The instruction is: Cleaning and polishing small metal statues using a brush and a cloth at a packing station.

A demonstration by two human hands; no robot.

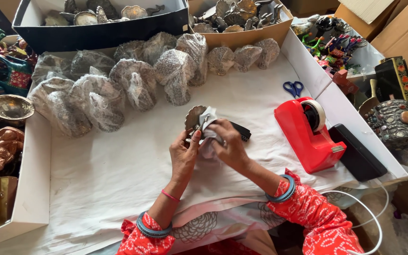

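My left hand (183, 155) grips a small shell-shaped metal dish (195, 118) from below, holding it upright over the white sheet (119, 165). My right hand (228, 144) presses a crumpled white cloth (208, 118) against the dish's face. Both hands meet at the middle of the worktop. A black comb-like object (241, 131) lies just behind my right hand.
Several plastic-wrapped shell dishes (133, 80) line the back of the sheet. Two boxes (100, 28) of unwrapped metal pieces stand behind them. A red tape dispenser (308, 132), blue scissors (293, 88) and a black case (357, 153) lie right. Brass figures (1, 141) crowd the left.
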